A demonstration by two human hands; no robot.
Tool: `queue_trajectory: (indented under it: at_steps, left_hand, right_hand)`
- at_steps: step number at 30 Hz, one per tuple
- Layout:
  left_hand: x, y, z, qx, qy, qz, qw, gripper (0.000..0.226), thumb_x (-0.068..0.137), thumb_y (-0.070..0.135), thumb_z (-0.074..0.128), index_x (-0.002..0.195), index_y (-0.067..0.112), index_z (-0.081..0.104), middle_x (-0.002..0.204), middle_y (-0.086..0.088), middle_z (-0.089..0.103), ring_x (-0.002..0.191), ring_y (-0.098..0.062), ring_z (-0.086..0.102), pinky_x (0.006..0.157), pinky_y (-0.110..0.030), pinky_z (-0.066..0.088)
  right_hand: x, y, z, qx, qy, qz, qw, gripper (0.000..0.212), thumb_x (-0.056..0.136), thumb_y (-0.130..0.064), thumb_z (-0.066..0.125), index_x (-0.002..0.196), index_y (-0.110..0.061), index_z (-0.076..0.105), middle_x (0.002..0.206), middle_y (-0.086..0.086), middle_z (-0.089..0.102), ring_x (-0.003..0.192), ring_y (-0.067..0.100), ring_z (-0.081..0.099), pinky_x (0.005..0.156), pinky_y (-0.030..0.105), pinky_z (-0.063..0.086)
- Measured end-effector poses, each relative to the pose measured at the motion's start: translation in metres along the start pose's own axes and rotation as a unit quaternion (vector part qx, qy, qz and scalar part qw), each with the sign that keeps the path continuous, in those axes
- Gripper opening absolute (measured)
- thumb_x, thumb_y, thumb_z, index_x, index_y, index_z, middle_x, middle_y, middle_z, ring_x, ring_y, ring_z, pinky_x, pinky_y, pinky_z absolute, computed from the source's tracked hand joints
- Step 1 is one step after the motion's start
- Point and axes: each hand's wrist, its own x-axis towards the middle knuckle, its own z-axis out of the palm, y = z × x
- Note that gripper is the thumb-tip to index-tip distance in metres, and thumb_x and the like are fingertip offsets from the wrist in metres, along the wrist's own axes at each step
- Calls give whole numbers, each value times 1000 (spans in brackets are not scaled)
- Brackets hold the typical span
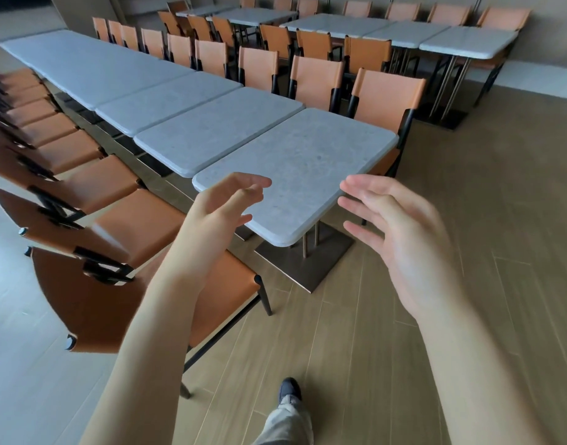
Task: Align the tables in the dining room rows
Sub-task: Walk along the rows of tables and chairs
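Reaching for the end table point(295, 168) with both arms out, the person risks a poor shove: the stone-look top sits on a single pedestal with a flat base plate point(303, 256), and a push high on the near edge could tip or twist it rather than slide it. That would leave it skewed against the next table point(218, 130) at about 10 o'clock. A sideways slide could also knock the orange chair point(389, 101) tucked at its far corner, around 1 o'clock, or the near chair point(140, 284) at 8 o'clock. By my judgement the heavy top will resist and then jerk.

Neither hand grasps anything. The left hand point(221, 210) hovers over the near-left edge with fingers loosely spread and slightly bent; whether they touch the top I cannot tell. The right hand point(401, 232) is released too, palm inward, just off the near-right edge at 3 o'clock.
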Motion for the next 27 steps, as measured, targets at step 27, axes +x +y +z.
queue_trajectory:
  at_steps: [27]
  left_hand:
    - [224,-71,-42,-2,17,-82,996,32,91,42,49,110,31,72,119,19,70,115,0,63,105,-38,48]
  right_hand:
    - [281,35,109,-39,-122,41,991,20,102,-14,53,98,-20,72,110,-4,75,107,13,71,97,40,56]
